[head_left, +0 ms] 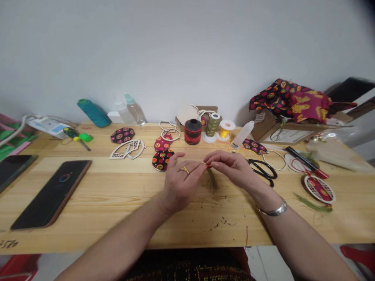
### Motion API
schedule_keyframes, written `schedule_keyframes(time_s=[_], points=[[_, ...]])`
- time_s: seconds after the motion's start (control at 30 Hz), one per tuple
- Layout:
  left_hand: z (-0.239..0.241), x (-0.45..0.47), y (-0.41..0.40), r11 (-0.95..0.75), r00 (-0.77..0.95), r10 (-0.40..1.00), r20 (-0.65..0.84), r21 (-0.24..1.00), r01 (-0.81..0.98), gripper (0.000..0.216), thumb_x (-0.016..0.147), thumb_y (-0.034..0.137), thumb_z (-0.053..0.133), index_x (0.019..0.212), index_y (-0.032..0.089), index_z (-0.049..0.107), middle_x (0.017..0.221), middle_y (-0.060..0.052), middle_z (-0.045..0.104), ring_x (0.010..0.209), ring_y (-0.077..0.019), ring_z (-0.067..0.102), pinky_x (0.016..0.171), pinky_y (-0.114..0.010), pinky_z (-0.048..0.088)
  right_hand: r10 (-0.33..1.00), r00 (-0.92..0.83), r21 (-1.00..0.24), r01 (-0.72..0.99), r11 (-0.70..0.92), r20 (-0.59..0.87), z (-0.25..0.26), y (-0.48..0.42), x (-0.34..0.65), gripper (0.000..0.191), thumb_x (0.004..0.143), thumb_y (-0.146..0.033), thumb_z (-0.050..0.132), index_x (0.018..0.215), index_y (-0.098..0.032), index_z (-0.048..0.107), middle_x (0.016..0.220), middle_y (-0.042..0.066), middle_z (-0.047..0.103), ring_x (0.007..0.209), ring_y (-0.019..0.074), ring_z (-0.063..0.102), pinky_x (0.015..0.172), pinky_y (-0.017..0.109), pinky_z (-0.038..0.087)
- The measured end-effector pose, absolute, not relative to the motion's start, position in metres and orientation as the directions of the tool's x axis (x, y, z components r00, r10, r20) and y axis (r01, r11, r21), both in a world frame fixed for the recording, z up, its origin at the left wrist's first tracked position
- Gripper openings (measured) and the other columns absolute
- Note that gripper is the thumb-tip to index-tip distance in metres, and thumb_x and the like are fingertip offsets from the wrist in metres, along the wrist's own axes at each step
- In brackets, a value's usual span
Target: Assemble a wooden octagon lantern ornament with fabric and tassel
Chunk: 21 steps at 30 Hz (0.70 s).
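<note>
Over the middle of the table, my left hand and my right hand meet at the fingertips. Both are closed in a pinch on a small green tassel with a bit of red at its top; its strands hang below my fingers. Just left of my left hand lies a black patterned fabric piece. Black-handled scissors lie beside my right wrist, partly hidden by it. Farther right rests an oval ornament of patterned fabric in a white frame, with a green tassel of its own.
Behind my hands stand spools of red-black thread, green thread and yellow thread, near a glue bottle. A phone and white cutouts lie left. A cardboard box with fabric stands back right.
</note>
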State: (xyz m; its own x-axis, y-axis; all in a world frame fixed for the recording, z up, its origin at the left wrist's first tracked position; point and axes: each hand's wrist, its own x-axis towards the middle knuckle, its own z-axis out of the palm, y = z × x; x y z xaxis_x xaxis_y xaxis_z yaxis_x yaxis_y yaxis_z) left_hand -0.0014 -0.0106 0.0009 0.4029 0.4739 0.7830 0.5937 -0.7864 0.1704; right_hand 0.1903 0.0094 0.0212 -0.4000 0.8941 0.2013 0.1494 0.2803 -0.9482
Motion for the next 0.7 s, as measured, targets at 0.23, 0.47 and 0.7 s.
schedule_keyframes(time_s=[0.23, 0.47, 0.7], points=[[0.0009, -0.0006, -0.0105, -0.764, 0.381, 0.492, 0.783, 0.178, 0.620, 0.026, 0.080, 0.005, 0.059, 0.101, 0.019, 0.062, 0.092, -0.003, 0.074, 0.081, -0.0162, 0.068, 0.096, -0.045, 0.038, 0.911, -0.364, -0.960, 0.119, 0.252, 0.194, 0.0202, 0.0094, 0.1908, 0.007, 0.077, -0.022, 0.066, 0.081, -0.021, 0.071, 0.092, 0.004, 0.069, 0.087, 0.0155, 0.063, 0.082, 0.033, 0.049], [-0.0002, 0.0020, -0.0116, -0.718, 0.319, 0.591, 0.741, 0.302, 0.627, 0.015, 0.084, 0.014, 0.057, 0.096, 0.020, 0.064, 0.084, -0.002, 0.074, 0.075, -0.0138, 0.067, 0.094, -0.042, 0.041, 0.905, -0.338, -0.921, 0.197, 0.336, 0.257, 0.0180, 0.0079, 0.1882, 0.006, 0.077, -0.021, 0.066, 0.081, -0.020, 0.071, 0.080, 0.003, 0.070, 0.075, 0.0141, 0.063, 0.072, 0.030, 0.050], [-0.0033, 0.0050, -0.0095, -0.688, 0.257, 0.657, 0.708, 0.425, 0.589, 0.014, 0.085, 0.018, 0.057, 0.098, 0.021, 0.064, 0.086, -0.002, 0.075, 0.074, -0.0141, 0.068, 0.088, -0.039, 0.045, 0.894, -0.314, -0.886, 0.237, 0.399, 0.319, 0.0164, 0.0068, 0.1869, 0.007, 0.078, -0.021, 0.065, 0.081, -0.021, 0.072, 0.078, 0.002, 0.071, 0.072, 0.0137, 0.064, 0.069, 0.029, 0.050]])
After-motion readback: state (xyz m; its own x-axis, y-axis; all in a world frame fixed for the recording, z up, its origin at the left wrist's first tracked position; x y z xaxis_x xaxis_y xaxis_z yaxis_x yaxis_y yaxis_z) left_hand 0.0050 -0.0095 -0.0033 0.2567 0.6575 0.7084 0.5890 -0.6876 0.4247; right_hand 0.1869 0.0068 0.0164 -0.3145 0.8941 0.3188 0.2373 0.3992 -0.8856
